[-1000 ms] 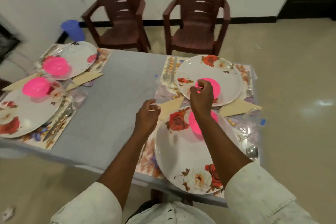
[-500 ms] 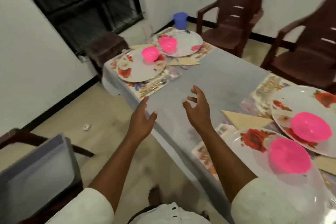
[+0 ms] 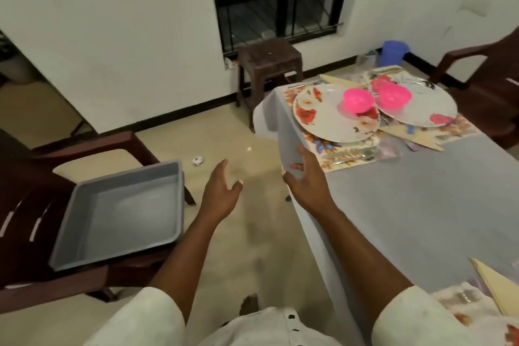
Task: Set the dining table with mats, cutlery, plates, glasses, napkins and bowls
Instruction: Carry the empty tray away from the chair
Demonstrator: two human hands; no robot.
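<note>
The shallow grey rectangular plastic tub (image 3: 118,213) sat empty on the dark brown chair (image 3: 42,177), left of both hands and nearer the left hand (image 3: 222,194), whose fingers were spread, holding nothing. The right hand (image 3: 306,180), also spread, hovered by the grey tablecloth's (image 3: 421,194) edge. Glossy floral plates (image 3: 331,118) carrying pink plastic bowls (image 3: 358,100) lay beyond.

two plates (image 3: 334,118), two pink bowls (image 3: 358,100)
</note>
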